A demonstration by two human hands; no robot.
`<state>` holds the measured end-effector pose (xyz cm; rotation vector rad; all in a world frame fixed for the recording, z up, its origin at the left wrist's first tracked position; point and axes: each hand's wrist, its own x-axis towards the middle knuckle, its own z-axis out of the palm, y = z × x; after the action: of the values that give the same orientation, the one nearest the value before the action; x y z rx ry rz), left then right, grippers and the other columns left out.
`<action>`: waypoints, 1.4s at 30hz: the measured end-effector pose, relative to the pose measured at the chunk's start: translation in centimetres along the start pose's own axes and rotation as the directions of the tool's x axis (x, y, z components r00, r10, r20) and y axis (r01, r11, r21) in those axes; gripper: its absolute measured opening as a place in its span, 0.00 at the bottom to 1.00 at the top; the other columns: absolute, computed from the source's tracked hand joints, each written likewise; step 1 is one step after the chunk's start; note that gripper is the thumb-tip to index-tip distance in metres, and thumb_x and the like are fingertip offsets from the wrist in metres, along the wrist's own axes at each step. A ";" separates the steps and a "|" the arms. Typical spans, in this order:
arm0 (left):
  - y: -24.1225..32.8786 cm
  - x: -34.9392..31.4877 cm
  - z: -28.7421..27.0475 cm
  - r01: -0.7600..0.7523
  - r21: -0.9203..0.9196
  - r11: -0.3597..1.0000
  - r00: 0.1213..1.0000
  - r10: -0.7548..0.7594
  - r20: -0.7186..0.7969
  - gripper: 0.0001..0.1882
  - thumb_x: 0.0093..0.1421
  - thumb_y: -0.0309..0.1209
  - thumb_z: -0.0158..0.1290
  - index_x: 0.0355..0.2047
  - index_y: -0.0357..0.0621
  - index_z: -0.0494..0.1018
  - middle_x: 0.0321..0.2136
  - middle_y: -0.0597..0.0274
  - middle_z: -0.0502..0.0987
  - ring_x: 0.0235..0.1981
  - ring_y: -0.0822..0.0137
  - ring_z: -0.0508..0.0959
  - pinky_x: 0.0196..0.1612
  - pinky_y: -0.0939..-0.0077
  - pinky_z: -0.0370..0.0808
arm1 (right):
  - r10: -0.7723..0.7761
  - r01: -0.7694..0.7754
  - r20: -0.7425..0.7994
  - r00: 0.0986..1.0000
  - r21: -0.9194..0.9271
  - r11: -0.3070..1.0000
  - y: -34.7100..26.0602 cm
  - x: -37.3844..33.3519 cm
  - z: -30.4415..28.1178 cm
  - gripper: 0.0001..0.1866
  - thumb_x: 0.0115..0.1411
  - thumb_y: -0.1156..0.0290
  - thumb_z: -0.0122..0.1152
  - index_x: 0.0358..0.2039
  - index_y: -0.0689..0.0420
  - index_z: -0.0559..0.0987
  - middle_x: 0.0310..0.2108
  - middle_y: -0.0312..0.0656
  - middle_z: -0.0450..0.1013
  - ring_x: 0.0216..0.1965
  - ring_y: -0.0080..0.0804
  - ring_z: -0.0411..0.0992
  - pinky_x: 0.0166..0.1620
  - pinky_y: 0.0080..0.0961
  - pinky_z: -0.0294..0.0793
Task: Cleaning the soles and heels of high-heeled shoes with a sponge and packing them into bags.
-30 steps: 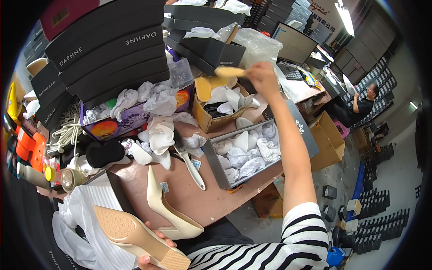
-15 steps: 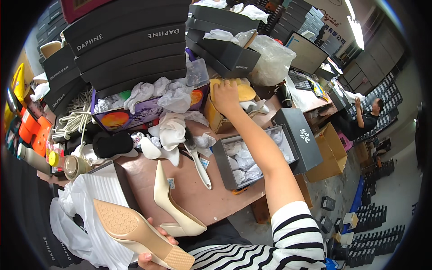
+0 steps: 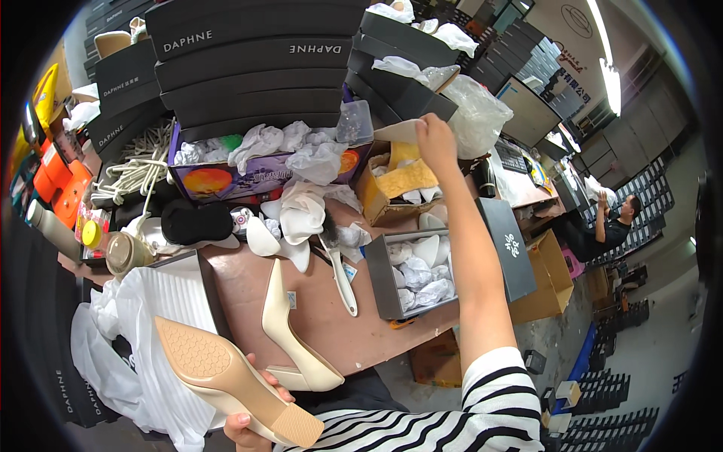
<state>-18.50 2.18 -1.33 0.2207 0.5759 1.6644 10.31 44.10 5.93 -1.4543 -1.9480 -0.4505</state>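
My left hand [image 3: 242, 431] is closed round a cream pump [image 3: 226, 377], its tan sole and block heel turned upward. The matching cream pump [image 3: 297, 339] lies on the table beside it. Over the small cardboard box [image 3: 384, 200], my right hand [image 3: 437, 143] pinches a pale flat piece [image 3: 399, 132], possibly an insole; its far part runs toward the plastic container. Yellow pads [image 3: 410, 181] and white pieces lie in that box. Left of the held pump is an open shoe box [image 3: 207, 290] lined with white tissue paper [image 3: 139, 339].
Black shoe boxes [image 3: 248, 68] are stacked behind a purple carton [image 3: 226, 181] of crumpled paper. A white-handled brush [image 3: 340, 282] lies mid-table, near a dark box [image 3: 388, 279] of paper wads. Jars [image 3: 124, 252] stand at left. Another person [image 3: 614, 222] sits at far right.
My right hand has risen off the yellow pads and moved right, now with a pale flat piece in its fingers. One yellow pad lies differently. My left hand keeps the pump.
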 end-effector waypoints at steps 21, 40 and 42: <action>0.4 -0.4 -0.4 0.006 -0.041 0.999 1.000 -0.006 -0.012 0.44 0.41 0.38 0.50 0.59 0.33 0.50 0.36 0.44 0.68 0.31 0.50 0.77 0.35 0.58 0.79 | 0.433 -0.386 0.099 0.896 -0.308 0.870 8.4 -5.1 -0.7 0.15 0.50 0.62 0.57 0.39 0.51 0.78 0.44 0.45 0.69 0.50 0.48 0.63 0.48 0.46 0.67; 0.1 0.0 -0.4 -0.027 0.060 0.998 0.998 0.030 -0.054 0.44 0.41 0.40 0.49 0.59 0.34 0.50 0.36 0.47 0.68 0.29 0.53 0.76 0.32 0.59 0.78 | 0.735 -0.709 0.399 0.549 -0.245 0.662 5.4 -1.8 6.5 0.35 0.40 0.48 0.65 0.52 0.38 0.70 0.50 0.39 0.69 0.56 0.43 0.58 0.56 0.53 0.49; -0.2 0.4 -0.3 -0.018 0.064 0.998 0.999 0.020 -0.032 0.44 0.41 0.40 0.49 0.59 0.34 0.50 0.35 0.47 0.68 0.29 0.53 0.76 0.33 0.59 0.78 | 0.731 -0.819 0.501 0.463 -0.075 0.569 10.6 -2.2 8.4 0.33 0.40 0.54 0.67 0.49 0.48 0.72 0.47 0.43 0.71 0.49 0.41 0.66 0.52 0.45 0.59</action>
<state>-18.52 2.51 -1.71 0.2461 0.6542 1.6717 18.14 51.23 -2.83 -2.2783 -1.3152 0.5698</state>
